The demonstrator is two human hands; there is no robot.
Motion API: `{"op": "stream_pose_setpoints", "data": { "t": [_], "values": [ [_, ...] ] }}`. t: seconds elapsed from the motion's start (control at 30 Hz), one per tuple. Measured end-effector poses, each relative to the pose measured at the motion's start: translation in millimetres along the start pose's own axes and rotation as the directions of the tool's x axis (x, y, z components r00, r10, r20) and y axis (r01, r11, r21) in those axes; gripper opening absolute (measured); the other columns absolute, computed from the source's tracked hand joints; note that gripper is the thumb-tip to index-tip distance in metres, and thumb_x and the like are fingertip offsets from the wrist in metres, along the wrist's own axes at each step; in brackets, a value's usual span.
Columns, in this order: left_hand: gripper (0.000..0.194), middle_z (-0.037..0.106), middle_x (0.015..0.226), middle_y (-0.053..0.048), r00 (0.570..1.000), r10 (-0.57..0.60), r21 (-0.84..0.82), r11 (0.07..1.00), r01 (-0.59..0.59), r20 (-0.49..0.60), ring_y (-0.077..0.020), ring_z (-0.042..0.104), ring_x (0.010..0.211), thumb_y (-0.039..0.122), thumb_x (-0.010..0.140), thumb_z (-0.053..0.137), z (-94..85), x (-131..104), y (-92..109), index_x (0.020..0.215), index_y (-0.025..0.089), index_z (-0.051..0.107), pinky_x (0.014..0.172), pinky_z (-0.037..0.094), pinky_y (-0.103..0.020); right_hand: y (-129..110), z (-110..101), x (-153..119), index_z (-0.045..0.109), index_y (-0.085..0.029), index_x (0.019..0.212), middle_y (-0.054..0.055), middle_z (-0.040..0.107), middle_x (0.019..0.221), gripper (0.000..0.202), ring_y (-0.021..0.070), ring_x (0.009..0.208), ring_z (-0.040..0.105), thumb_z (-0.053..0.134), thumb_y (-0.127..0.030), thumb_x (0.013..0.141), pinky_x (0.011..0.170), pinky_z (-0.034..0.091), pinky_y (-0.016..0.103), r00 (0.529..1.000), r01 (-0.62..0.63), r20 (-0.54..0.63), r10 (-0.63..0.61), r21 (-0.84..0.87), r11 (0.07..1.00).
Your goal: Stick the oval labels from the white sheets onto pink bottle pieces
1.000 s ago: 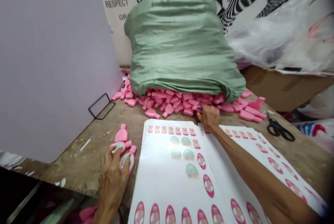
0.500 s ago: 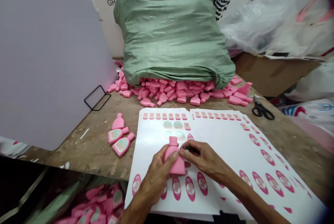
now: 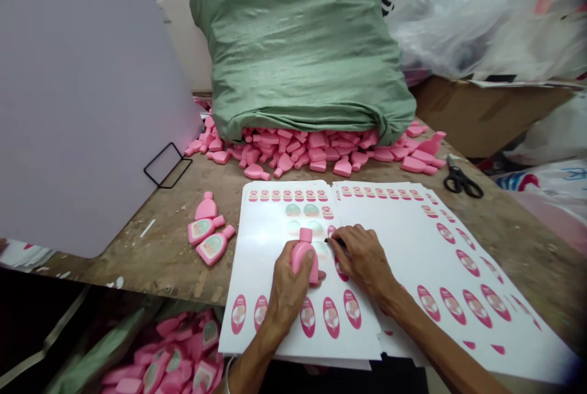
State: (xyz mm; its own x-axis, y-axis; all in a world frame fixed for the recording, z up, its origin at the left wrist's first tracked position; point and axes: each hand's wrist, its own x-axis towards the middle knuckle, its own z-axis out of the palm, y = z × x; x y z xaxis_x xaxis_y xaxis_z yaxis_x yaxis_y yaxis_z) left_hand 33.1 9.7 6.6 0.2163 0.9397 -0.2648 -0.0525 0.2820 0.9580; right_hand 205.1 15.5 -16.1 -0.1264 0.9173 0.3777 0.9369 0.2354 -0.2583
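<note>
My left hand [image 3: 288,287] is wrapped round a small pink bottle [image 3: 300,256], its cap pointing away from me. The face of the bottle that shows is plain. My right hand [image 3: 365,262] rests over a sticker sheet [image 3: 263,253], its fingers pinching a small dark tool [image 3: 328,240]; most of this tool is hidden, so its kind does not show. The tool's tip is beside the round green stickers [image 3: 310,210] on the sheet. Oval pink stickers [image 3: 331,317] line the sheet's lower part.
Left of the sheet lie a plain pink bottle [image 3: 206,205] and two labelled ones [image 3: 213,248]. A second sticker sheet [image 3: 380,229] lies to the right, with black scissors [image 3: 461,183] beyond. Behind, a green sack [image 3: 302,45] stands over many pink bottles [image 3: 316,155]. More bottles [image 3: 174,357] fill a bag below.
My right hand has moved from the bottle onto the sheet. My left hand has shifted the bottle slightly, and the view has tilted down a little.
</note>
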Motion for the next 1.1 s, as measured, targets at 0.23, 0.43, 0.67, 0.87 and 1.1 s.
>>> {"op": "stream_pose_setpoints", "data": {
  "t": [0.23,0.43,0.67,0.87,1.1],
  "values": [
    [0.041,0.059,0.077,-0.003,1.000,0.014,0.065,0.998,-0.015,0.016,-0.0198,0.069,0.067,0.052,0.085,0.050,-1.9,1.0,-3.4,0.107,0.017,0.053,0.058,0.054,-0.027,-3.8,-0.5,-3.0,0.055,-0.020,0.076,0.003,0.060,0.071,0.018,0.0167,0.070,0.049,0.046,-0.027,0.090,0.067,0.031,0.031,0.996,-0.015,0.094,0.001,0.148,0.989],
    [0.043,0.060,0.078,-0.004,1.000,0.003,0.027,1.000,-0.004,0.022,-0.0207,0.069,0.068,0.053,0.083,0.052,-3.1,0.9,-1.4,0.106,0.016,0.054,0.059,0.054,-0.028,-1.8,2.0,-3.0,0.057,-0.018,0.080,0.004,0.062,0.074,0.016,0.0185,0.074,0.051,0.047,-0.026,0.090,0.070,0.032,0.033,0.999,-0.035,-0.005,0.035,0.057,0.998],
    [0.042,0.060,0.084,-0.005,0.999,-0.003,0.052,0.999,0.001,0.040,-0.0209,0.070,0.070,0.051,0.086,0.048,-3.8,1.8,-2.5,0.109,0.016,0.051,0.060,0.055,-0.029,2.9,6.6,-3.1,0.057,-0.019,0.080,0.003,0.062,0.075,0.012,0.0176,0.073,0.050,0.050,-0.026,0.088,0.069,0.033,0.032,0.999,-0.050,0.023,0.047,0.118,0.992],
    [0.041,0.059,0.087,-0.005,0.999,0.001,0.034,0.999,-0.002,0.050,-0.0197,0.069,0.070,0.051,0.087,0.047,-4.3,1.6,-0.8,0.109,0.017,0.052,0.060,0.055,-0.028,1.8,7.3,-5.8,0.057,-0.019,0.082,0.005,0.063,0.078,0.012,0.0191,0.075,0.052,0.054,-0.029,0.087,0.071,0.034,0.033,0.999,-0.017,-0.036,0.022,0.121,0.993],
    [0.041,0.059,0.088,-0.005,0.998,-0.004,0.031,1.000,0.002,0.062,-0.0191,0.069,0.070,0.051,0.088,0.046,-4.9,2.1,-1.8,0.109,0.016,0.051,0.059,0.054,-0.026,1.6,0.5,-6.3,0.059,-0.017,0.085,0.006,0.063,0.079,0.014,0.0200,0.077,0.053,0.050,-0.027,0.089,0.072,0.033,0.035,0.999,0.004,-0.036,-0.004,0.026,1.000]
  ]
}}
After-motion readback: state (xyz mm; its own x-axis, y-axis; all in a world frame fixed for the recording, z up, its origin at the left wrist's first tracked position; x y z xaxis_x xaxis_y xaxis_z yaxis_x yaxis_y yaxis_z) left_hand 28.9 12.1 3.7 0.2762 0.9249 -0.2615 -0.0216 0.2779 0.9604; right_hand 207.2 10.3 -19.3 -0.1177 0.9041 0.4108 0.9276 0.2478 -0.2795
